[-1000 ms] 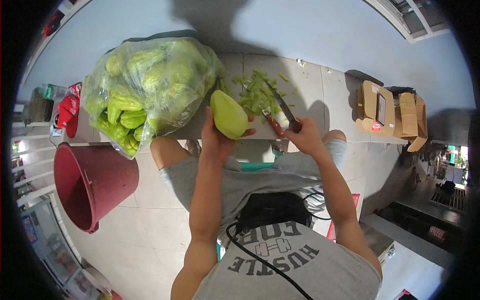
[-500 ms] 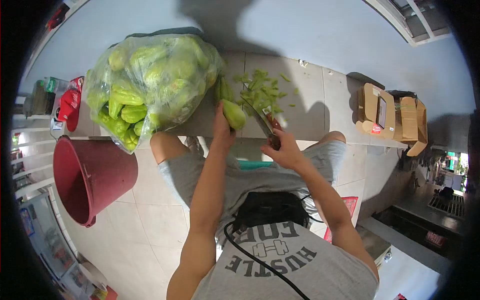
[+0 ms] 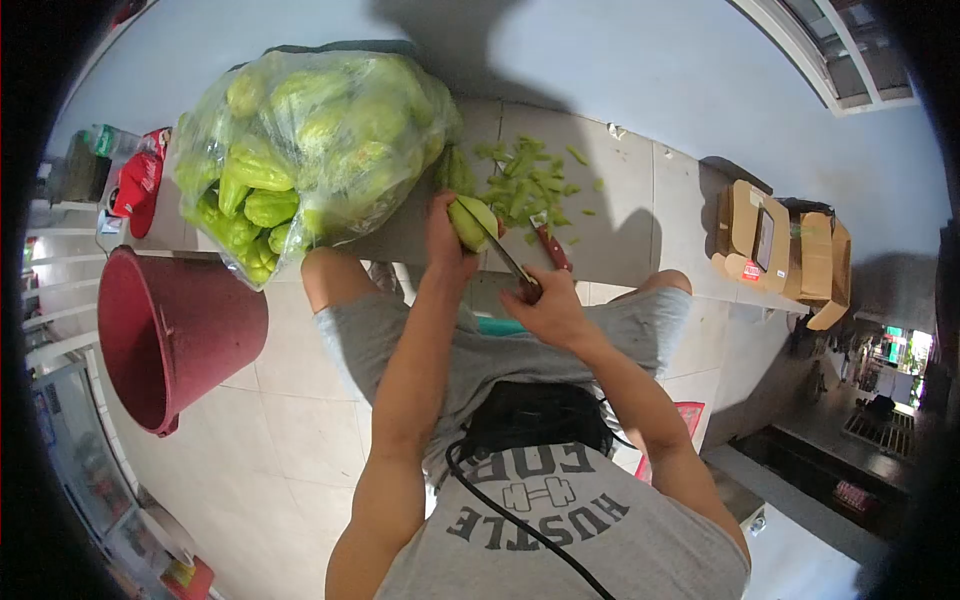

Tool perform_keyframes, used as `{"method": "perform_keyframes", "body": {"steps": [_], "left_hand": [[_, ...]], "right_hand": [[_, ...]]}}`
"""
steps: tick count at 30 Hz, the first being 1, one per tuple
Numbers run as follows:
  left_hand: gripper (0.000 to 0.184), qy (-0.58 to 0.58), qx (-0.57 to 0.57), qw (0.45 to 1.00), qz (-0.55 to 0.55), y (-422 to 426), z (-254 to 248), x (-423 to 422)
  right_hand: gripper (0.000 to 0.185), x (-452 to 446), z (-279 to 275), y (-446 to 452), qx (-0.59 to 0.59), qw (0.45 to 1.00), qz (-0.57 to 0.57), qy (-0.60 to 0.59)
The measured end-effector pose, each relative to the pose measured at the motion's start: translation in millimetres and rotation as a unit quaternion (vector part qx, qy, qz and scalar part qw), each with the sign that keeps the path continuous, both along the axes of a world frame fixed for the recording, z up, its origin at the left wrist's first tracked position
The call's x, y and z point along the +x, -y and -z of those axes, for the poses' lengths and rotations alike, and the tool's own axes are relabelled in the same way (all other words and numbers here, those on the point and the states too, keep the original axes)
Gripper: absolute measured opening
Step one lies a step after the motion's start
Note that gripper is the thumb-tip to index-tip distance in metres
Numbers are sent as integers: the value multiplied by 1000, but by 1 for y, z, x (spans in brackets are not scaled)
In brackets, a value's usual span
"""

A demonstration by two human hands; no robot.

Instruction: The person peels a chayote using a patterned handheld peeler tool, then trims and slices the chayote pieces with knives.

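My left hand (image 3: 449, 243) is closed around a pale green, peeled-looking chayote (image 3: 468, 226) over the front of the tiled ledge. A knife (image 3: 508, 258) is gripped by its handle in my right hand (image 3: 552, 308). Its blade reaches up and left into the chayote, along a line between two pale portions. Just beyond the knife lies a red-handled tool (image 3: 552, 246), perhaps a peeler. Green peelings (image 3: 530, 180) are scattered behind it. Another green chayote (image 3: 455, 172) rests against the big bag, partly hidden.
A large clear plastic bag (image 3: 330, 150) full of chayotes sits at the left of the ledge (image 3: 620, 220). Below it on the floor stands a tilted-looking red tub (image 3: 210, 320). Opened cardboard boxes (image 3: 745, 232) are at the right end.
The knife has moved left, from beside the chayote to into it. My left hand has turned the chayote upward. The red-handled tool is now in plainer view.
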State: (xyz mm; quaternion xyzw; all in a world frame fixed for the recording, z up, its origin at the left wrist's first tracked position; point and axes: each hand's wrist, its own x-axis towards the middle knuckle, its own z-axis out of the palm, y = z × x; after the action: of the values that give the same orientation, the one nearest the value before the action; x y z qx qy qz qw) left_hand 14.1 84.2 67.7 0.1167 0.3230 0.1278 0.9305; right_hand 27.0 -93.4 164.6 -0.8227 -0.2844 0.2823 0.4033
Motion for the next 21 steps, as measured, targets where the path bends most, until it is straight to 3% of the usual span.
{"method": "perform_keyframes", "body": {"steps": [7,11,17,21], "left_hand": [[34,-29,20,999,-30,5,-17,-3],[25,-43,14,997,-66,4,-6,4],[29,-12,77,995,-61,2,18,5],[32,-84,142,981,-99,9,-32,1]], "right_hand": [[24,-1,1,-8,3,1000,4,16],[20,-3,6,-7,-5,998,8,54],[23,-7,20,-6,10,995,24,93],[23,-3,18,-2,-5,999,54,2]]}}
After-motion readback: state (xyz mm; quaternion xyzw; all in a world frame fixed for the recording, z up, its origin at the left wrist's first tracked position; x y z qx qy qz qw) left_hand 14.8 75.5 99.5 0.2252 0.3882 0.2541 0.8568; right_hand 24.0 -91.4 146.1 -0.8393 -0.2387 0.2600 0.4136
